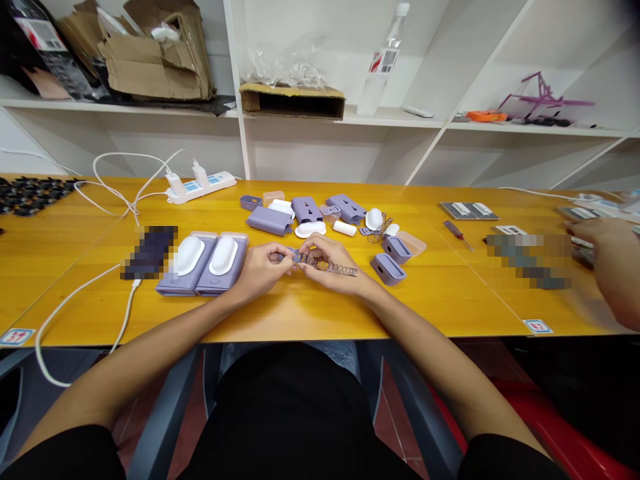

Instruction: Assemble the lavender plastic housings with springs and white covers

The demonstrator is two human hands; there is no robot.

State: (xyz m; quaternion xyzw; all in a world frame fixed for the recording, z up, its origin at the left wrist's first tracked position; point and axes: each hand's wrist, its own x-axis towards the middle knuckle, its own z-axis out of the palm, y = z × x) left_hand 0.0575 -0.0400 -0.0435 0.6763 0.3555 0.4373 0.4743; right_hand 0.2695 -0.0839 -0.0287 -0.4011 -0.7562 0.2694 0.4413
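Observation:
Both my hands meet over the table's front half. My left hand [265, 270] pinches a small purple plastic part [287, 254] at the near end of a coil spring. My right hand [327, 267] is closed around the metal coil spring [343, 269], whose loose end trails right across the palm. To the left lie two purple cases [213, 285] with white oval pieces [223, 256] on top. Behind my hands are several purple housings [270, 221], a white oval cap [310, 230] and a white cylinder [345, 229]. Two short purple shells [389, 269] sit right of my right hand.
A dark phone [150, 252] on a white cable lies left, with a power strip [203, 187] behind. A small screwdriver [457, 235] rests right. Another person's hand [613, 267] reaches in at the right edge. White shelves [320, 150] stand behind the table.

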